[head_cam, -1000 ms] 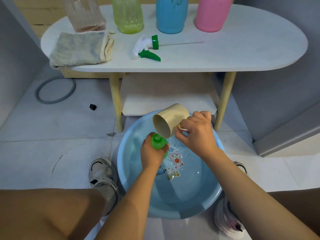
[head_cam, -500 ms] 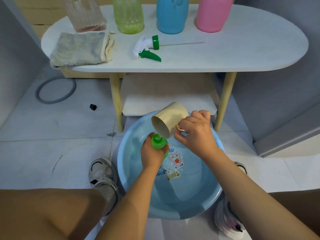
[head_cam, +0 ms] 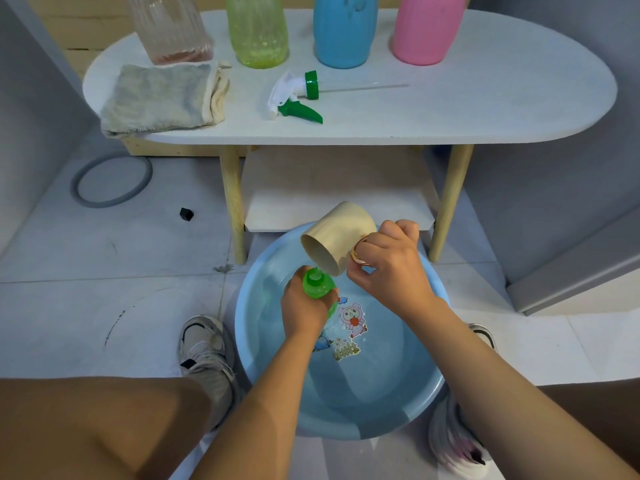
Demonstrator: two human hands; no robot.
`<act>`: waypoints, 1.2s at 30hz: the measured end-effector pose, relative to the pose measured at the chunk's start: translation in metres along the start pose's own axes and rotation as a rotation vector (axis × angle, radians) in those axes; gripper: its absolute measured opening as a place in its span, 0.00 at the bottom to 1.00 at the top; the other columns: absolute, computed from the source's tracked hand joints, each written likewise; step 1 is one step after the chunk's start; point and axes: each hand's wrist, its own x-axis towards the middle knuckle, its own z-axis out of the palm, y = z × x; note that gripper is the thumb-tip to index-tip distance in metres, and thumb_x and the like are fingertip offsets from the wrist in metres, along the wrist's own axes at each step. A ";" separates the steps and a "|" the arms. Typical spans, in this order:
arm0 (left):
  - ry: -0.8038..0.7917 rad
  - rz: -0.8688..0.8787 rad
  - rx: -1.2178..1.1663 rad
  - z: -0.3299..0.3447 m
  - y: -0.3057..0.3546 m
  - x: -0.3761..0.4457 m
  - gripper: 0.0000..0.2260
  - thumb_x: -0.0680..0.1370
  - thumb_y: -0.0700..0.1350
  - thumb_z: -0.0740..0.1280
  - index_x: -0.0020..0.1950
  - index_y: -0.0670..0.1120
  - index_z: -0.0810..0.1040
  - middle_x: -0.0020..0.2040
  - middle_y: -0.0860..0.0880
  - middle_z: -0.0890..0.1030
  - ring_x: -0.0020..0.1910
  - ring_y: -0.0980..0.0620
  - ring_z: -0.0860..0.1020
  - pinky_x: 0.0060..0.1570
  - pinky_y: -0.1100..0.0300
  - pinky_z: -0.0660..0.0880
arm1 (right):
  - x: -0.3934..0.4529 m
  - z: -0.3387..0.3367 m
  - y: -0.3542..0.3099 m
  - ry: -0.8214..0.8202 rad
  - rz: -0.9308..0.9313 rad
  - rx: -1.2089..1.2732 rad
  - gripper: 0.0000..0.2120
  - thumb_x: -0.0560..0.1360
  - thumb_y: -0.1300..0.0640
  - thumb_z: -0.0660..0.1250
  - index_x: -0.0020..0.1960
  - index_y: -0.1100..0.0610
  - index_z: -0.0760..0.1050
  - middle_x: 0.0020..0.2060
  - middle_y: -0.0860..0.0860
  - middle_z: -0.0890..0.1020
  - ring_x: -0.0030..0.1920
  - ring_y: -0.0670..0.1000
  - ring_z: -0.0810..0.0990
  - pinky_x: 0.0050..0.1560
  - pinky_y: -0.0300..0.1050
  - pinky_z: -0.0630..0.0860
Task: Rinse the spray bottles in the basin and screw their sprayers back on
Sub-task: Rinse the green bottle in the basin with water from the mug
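Both grips were full at this moment. My left hand (head_cam: 304,308) was curled round the small green plastic spray bottle (head_cam: 318,285), holding it upright over the round light-blue plastic basin (head_cam: 429,393), with the open neck pointing up. My right hand (head_cam: 389,268) pinched the handle of the beige plastic cup (head_cam: 337,239), which was tipped so that its mouth came just above the bottle neck. I could not see clearly if water was running out of the cup.

I judged several risks from here. The neck of the bottle was narrow and the mouth of the cup was wide, so most of the water could miss the opening and run over my left fingers into the basin; the rinse would then be poor. Wet plastic is slippery, and the bottle could turn or slide in my left grip and fall into the basin. The cup was held only at its handle, so it could swing if I tipped it too fast.

The white and green trigger sprayer with its long clear tube (head_cam: 298,97) lay on the white oval surface (head_cam: 485,109), well apart from my hands. It was near the front edge, beside the folded grey cloth (head_cam: 162,98), and a careless reach could push it to the floor. Behind it stood the yellow-green bottle (head_cam: 258,29), the blue bottle (head_cam: 344,29) and the pink bottle (head_cam: 427,29), which a hurried arm could knock over.
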 end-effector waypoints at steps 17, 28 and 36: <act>-0.016 0.010 -0.036 -0.003 0.009 -0.003 0.14 0.71 0.46 0.73 0.55 0.49 0.75 0.45 0.55 0.77 0.42 0.57 0.73 0.28 0.78 0.65 | 0.001 0.000 -0.004 0.011 -0.056 0.004 0.14 0.68 0.63 0.65 0.26 0.56 0.66 0.24 0.48 0.67 0.35 0.49 0.62 0.48 0.41 0.57; -0.018 -0.008 -0.054 -0.002 0.009 -0.002 0.14 0.72 0.46 0.72 0.55 0.48 0.75 0.45 0.54 0.77 0.41 0.57 0.73 0.29 0.77 0.66 | 0.000 -0.003 -0.004 0.003 -0.035 -0.003 0.14 0.69 0.62 0.64 0.26 0.57 0.66 0.24 0.47 0.67 0.35 0.48 0.62 0.48 0.41 0.58; 0.026 -0.014 -0.129 -0.004 0.012 -0.004 0.22 0.70 0.45 0.75 0.62 0.49 0.74 0.49 0.54 0.76 0.47 0.56 0.71 0.47 0.66 0.66 | 0.000 -0.009 0.006 -0.046 0.508 0.048 0.14 0.65 0.52 0.62 0.25 0.53 0.61 0.19 0.43 0.59 0.29 0.52 0.63 0.42 0.42 0.56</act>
